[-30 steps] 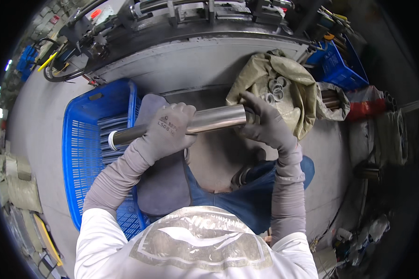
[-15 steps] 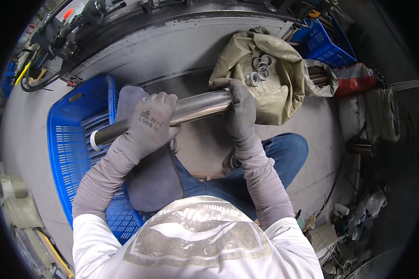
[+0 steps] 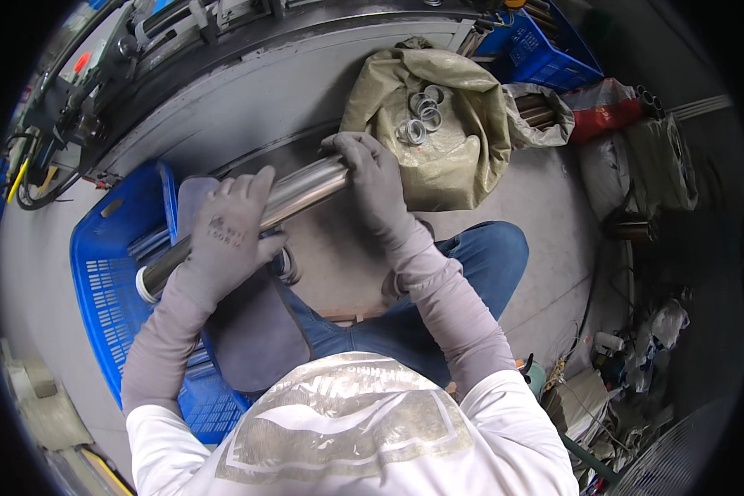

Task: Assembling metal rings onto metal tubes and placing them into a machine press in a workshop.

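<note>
A shiny metal tube point(image 3: 307, 192) slants across in front of me, its lower left end over a blue crate. A white ring point(image 3: 145, 285) sits around that end. My left hand point(image 3: 233, 231), in a grey glove, lies over the tube nearer the ringed end, its thumb apart and its fingers loosely bent round the far side. The gloved right hand point(image 3: 373, 183) wraps the upper right end, hiding the tip. Beneath the tube is a grey padded board point(image 3: 260, 335) next to my leg.
The blue crate point(image 3: 99, 273) at the left holds several metal tubes. Ahead right, several metal rings point(image 3: 413, 132) lie on a tan woven sack point(image 3: 479, 169). Another blue crate point(image 3: 553, 62) stands at the far right. Machinery point(image 3: 83, 124) lines the far left.
Both hands and the tube have shifted left in the view, and the tube tilts more steeply. The left fingers look straighter and looser. The surroundings shifted left too, as the view turned.
</note>
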{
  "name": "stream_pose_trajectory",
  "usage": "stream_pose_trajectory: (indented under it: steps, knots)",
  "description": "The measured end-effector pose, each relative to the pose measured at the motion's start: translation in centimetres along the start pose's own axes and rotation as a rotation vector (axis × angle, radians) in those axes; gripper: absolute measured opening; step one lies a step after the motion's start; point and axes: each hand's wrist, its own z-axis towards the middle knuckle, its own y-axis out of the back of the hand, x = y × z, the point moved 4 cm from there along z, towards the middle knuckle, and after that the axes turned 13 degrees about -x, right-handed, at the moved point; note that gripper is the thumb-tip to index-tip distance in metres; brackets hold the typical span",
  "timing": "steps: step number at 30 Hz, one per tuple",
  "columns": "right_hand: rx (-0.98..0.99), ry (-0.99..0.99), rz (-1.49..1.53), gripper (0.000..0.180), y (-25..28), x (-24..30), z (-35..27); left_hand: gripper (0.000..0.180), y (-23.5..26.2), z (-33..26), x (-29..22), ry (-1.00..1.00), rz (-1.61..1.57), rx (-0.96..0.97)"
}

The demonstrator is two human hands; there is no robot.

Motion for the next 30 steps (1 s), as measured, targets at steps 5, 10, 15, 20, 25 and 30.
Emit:
stream_pose_trajectory:
  steps: [5, 10, 15, 20, 25, 30]
  knots:
    - [-0.427, 0.125, -0.656, 0.04, 9.3, -5.4, 9.6, 0.07, 0.1, -2.5, 1.7, 0.04, -0.016, -0.053]
    - [-0.255, 0.429, -1.27, 0.051, 12.9, -14.4, 12.5, 0.066, -0.5, -3.0, 0.6, -0.006, -0.108, -0.053]
    - [-0.083, 0.179, -1.415, 0.038, 11.3, -13.4, 12.4, 0.066, -0.1, -2.8, 1.1, 0.027, -0.104, -0.036]
    - [-0.348, 0.254, -0.968, 0.043, 16.7, -12.0, 13.5, 0.071, -0.3, -1.8, 0.4, -0.091, -0.181, -0.09]
    - [-0.234, -0.289, -0.06, 0.036, 11.0, 0.5, 7.0, 0.071, 2.6, 1.8, 4.1, -0.024, -0.046, -0.049]
    - [0.033, -0.11, 0.136, 0.036, 11.2, -1.3, 5.1, 0.063, 5.5, 15.0, 9.6, -0.115, 0.352, -0.526]
